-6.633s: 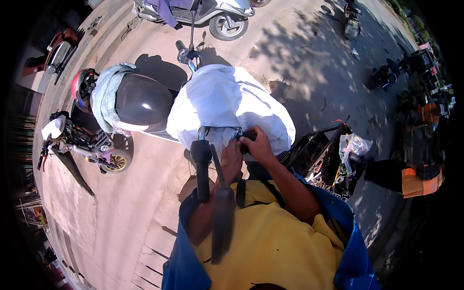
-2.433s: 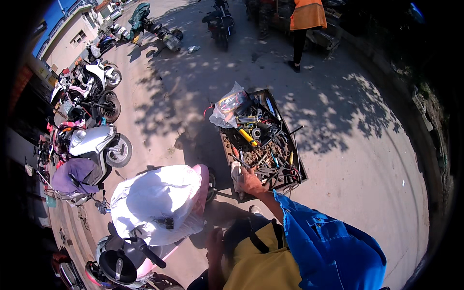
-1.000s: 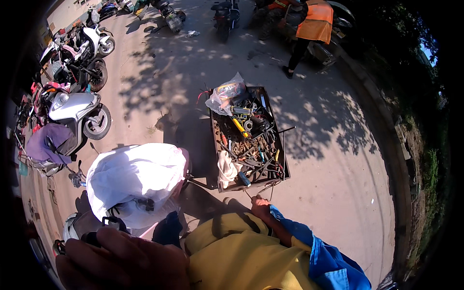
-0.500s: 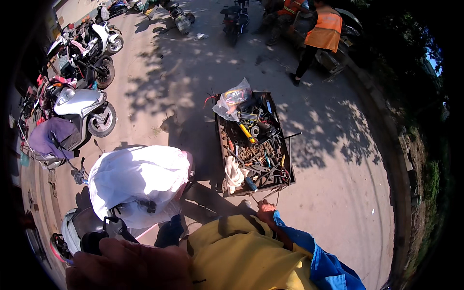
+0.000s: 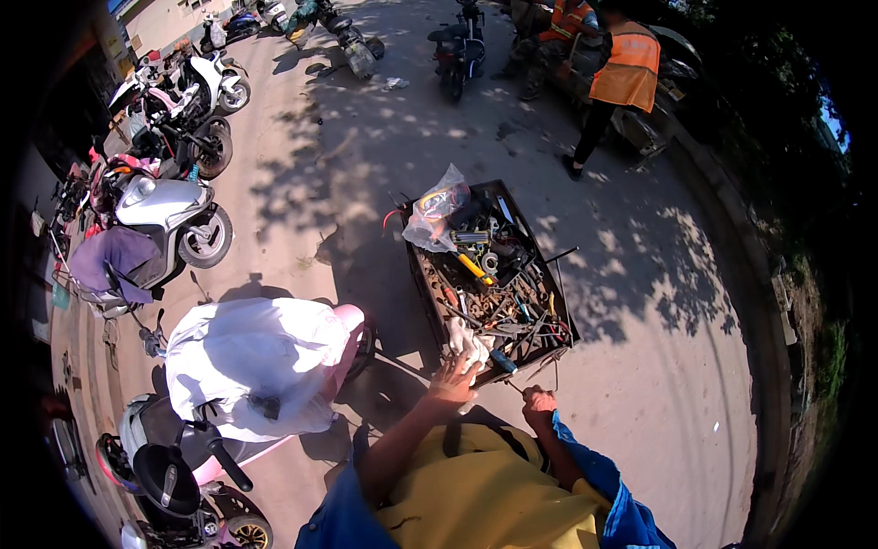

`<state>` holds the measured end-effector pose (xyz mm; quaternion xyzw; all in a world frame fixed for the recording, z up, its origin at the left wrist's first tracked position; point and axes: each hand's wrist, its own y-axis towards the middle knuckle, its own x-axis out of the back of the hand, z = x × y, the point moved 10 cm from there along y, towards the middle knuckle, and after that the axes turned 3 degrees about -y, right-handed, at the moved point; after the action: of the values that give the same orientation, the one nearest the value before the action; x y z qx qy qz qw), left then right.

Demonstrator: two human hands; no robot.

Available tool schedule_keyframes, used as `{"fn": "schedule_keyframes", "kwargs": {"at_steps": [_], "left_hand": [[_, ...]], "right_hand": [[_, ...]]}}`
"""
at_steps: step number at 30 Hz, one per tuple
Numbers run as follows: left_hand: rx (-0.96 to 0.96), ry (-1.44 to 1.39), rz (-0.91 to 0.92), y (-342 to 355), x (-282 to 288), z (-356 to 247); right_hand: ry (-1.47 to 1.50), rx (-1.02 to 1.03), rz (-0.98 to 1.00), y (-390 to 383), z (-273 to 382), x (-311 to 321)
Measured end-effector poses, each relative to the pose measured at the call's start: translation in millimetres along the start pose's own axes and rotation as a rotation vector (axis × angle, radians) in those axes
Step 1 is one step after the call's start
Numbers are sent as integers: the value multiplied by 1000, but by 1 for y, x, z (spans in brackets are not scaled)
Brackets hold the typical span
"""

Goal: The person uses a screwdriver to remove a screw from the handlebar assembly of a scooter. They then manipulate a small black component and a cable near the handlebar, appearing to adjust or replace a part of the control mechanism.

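Observation:
A dark metal tray (image 5: 569, 342) full of tools and loose hardware stands ahead of me. My left hand (image 5: 452, 380) reaches to its near left corner, fingers stretched over a crumpled whitish cloth (image 5: 467, 341), possibly work gloves. My right hand (image 5: 540, 403) is closed at the near edge, around what looks like a thin wire handle (image 5: 555, 368). Next to the cloth lies a blue-handled tool (image 5: 503, 360). Farther in are a yellow tool (image 5: 476, 268), rusty small parts, pliers and a clear plastic bag (image 5: 439, 215) with something yellow and red inside.
A pink scooter under a white cover (image 5: 256, 357) stands close on my left. Beyond it, parked scooters (image 5: 165, 203) line the left side. Two people in orange vests (image 5: 627, 64) are at the far right by a vehicle. A dark motorbike (image 5: 455, 55) stands far ahead. A kerb runs along the right.
My left hand has moved from the lower left, near the scooter, to the cloth in the tray. My right hand stays at the tray's near edge. The view has shifted slightly.

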<state>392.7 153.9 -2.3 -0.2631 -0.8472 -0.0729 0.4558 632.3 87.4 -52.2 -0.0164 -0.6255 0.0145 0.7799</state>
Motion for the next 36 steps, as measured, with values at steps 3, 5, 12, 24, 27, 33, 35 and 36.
{"fn": "schedule_keyframes", "kwargs": {"at_steps": [3, 5, 12, 24, 27, 33, 35, 36], "left_hand": [[-109, 95, -18, 11, -42, -14], [-79, 84, 30, 20, -76, 5], [-98, 50, 81, 52, -88, 15], [-177, 32, 108, 96, 11, 94], [-125, 40, 267, 104, 29, 119], [68, -71, 246, 83, 53, 235], [152, -119, 217, 81, 61, 279], [254, -120, 270, 73, 67, 299]], "right_hand": [[-6, -28, -108, -13, -31, -9], [-36, 32, -106, -5, -37, -16], [3, -78, -288, 43, -2, 37], [201, -67, 70, 104, 94, -64], [147, -213, 138, 93, 79, -85], [88, -419, -20, 107, 93, -87], [54, -445, -38, 109, 99, -80], [62, -455, -30, 110, 101, -78]]}}
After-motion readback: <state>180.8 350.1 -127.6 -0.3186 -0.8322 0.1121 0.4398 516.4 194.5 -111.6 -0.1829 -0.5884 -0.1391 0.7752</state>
